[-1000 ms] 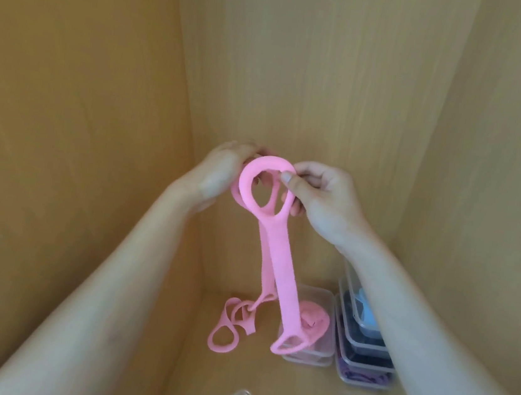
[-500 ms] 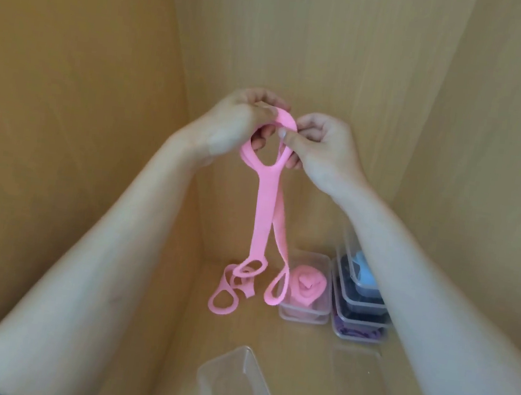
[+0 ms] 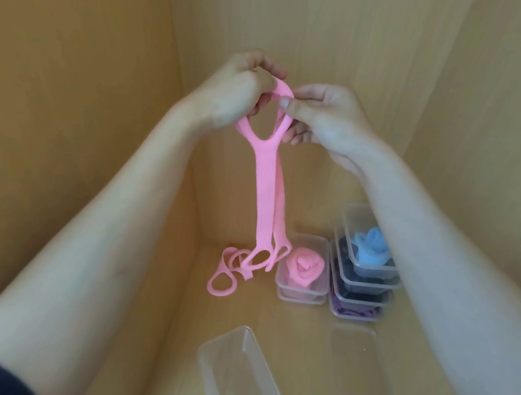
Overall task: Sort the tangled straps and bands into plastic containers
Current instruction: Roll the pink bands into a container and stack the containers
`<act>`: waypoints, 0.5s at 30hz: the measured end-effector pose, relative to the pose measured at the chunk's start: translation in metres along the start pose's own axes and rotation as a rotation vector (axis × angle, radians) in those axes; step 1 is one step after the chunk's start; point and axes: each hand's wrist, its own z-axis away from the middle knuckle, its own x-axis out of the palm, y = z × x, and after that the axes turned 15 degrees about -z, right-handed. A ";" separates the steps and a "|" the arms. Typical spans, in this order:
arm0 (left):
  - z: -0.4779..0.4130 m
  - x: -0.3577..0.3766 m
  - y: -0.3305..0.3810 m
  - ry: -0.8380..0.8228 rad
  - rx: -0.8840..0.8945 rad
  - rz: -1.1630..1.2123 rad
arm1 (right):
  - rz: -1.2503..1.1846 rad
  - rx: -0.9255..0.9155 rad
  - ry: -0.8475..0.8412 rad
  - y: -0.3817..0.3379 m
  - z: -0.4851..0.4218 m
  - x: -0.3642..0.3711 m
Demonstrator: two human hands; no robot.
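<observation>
A: where's the long pink stretchy strap (image 3: 268,191) at?
B: held up, left hand (image 3: 239,93) and right hand (image 3: 324,120) both pinching its top loop, tail dangling near the wooden shelf's (image 3: 270,316) back edge, beside a clear plastic container (image 3: 303,296).

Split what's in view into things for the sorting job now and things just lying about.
Job now: pink strap, pinched by left hand and right hand; loose pink strap below it; empty tub; tub with rolled pink strap.
Lying about: stack of filled tubs, blue strap on top; flat clear piece, perhaps a lid.
</observation>
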 end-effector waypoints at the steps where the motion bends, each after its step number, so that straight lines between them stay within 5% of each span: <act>1: 0.000 0.000 0.000 0.001 0.001 0.000 | -0.009 0.003 -0.010 0.001 0.001 0.000; 15: 0.002 -0.003 0.002 -0.038 0.021 0.002 | 0.050 -0.002 -0.036 -0.001 0.002 -0.005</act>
